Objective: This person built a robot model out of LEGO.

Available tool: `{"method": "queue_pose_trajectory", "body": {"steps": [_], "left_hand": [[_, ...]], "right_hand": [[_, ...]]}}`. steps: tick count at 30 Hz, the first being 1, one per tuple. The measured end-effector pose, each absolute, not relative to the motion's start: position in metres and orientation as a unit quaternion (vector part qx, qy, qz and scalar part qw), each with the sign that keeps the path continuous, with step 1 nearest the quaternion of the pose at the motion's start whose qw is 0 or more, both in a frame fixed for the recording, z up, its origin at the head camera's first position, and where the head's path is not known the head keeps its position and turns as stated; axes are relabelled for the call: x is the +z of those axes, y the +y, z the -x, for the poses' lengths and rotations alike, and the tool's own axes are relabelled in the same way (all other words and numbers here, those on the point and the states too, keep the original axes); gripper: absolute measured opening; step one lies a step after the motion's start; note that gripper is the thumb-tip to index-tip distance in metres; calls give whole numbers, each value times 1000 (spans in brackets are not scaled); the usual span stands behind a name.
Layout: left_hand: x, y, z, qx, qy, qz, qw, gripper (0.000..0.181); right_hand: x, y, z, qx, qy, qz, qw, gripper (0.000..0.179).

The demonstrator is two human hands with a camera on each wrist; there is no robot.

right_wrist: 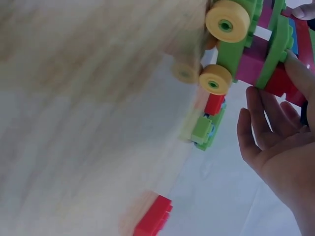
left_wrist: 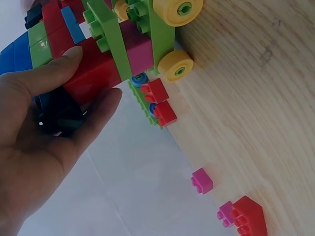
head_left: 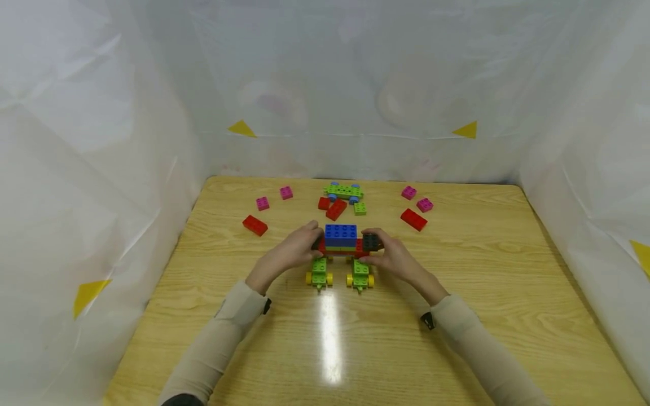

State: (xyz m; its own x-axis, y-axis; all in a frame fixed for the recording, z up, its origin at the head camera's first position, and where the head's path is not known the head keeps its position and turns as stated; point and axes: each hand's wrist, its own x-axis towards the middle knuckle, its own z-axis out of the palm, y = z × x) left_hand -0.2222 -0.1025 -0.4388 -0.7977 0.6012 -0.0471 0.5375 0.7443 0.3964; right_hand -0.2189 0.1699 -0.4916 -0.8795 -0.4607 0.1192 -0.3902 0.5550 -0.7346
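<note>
Both hands hold a toy-brick build on two green wheeled bases with yellow wheels, the left base (head_left: 319,273) and the right base (head_left: 360,273). A blue brick (head_left: 341,234) tops it, over green and red layers. My left hand (head_left: 294,248) pinches the left end, thumb and fingers about a red brick (left_wrist: 96,73); a black piece (left_wrist: 59,113) lies inside the palm. At the right end my right hand (head_left: 398,259) grips the build beside a black brick (head_left: 371,242). A magenta brick (right_wrist: 252,59) sits between green plates low in the build.
Behind the build stands a green wheeled base with blue wheels (head_left: 343,192), near a red brick (head_left: 336,209) and a green brick (head_left: 360,208). Red bricks lie left (head_left: 255,225) and right (head_left: 413,219), with several magenta bricks farther back. White sheeting (head_left: 325,152) borders the wooden table (head_left: 457,349).
</note>
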Motion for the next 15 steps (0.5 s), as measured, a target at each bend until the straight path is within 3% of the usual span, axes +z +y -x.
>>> {"method": "queue_pose_trajectory", "body": {"steps": [9, 15], "left_hand": [[-437, -98, 225, 163, 933, -307, 94, 27], [-435, -98, 225, 157, 933, -309, 95, 29]], "right_hand": [[-457, 165, 226, -279, 906, 317, 15, 48], [-438, 156, 231, -194, 922, 332, 40, 44]]}}
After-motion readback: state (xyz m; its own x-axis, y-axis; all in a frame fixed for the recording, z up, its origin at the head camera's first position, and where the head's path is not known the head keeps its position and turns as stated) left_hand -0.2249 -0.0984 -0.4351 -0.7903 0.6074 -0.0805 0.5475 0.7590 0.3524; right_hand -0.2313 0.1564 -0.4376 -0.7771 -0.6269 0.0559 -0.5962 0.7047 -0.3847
